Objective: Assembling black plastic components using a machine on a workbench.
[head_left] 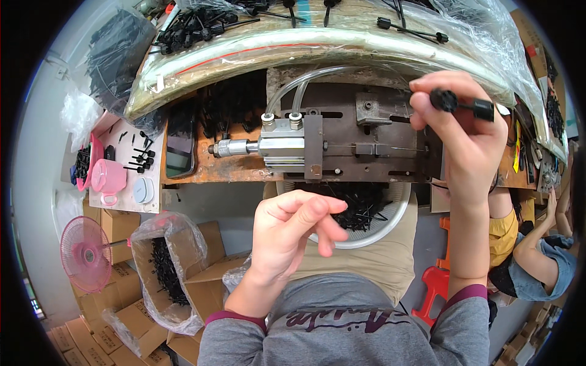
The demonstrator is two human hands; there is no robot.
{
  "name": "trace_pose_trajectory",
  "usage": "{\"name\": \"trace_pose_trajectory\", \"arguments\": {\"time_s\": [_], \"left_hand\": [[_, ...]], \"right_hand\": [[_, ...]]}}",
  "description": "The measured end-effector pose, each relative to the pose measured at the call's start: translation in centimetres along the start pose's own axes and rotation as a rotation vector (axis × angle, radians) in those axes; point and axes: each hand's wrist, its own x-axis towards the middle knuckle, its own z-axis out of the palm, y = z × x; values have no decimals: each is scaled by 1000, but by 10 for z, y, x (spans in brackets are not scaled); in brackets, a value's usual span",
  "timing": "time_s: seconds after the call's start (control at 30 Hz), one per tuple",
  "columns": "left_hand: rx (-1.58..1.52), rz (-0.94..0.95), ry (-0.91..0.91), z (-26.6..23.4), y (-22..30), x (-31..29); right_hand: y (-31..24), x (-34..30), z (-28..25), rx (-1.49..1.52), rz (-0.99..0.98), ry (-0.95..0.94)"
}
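Observation:
My right hand [461, 131] is raised over the right end of a metal fixture, its fingers closed on a black plastic part [444, 100] with a ribbed round head; another short black end sticks out beside it. In front of the fixture, my left hand [296, 229] hovers with loosely bent fingers apart and nothing in them. The fixture has a silver pneumatic cylinder [284, 149] with two clear hoses, and a thin rod [403, 148] runs right from it through a small block [371, 149]. Below, a white basin [400, 210] holds many black plastic parts [363, 210], partly hidden by my left hand.
Black stemmed parts [189, 27] lie piled on the plastic-covered shelf behind. To the left are a dark phone-like slab [180, 143], a pink cup [108, 175] and a pink fan [86, 253]. Cardboard boxes [207, 299] stand lower left. A red stool [434, 290] and another person [537, 262] are at right.

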Motion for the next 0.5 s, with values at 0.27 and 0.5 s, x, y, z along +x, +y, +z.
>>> {"name": "trace_pose_trajectory", "arguments": {"time_s": [0.27,0.5], "left_hand": [[-107,156,-100,-1,-9,8],[-265,18,-222,6,-5,6]], "right_hand": [[-6,-27,0,58,74,38],[3,-49,-3,112,3,70]]}}
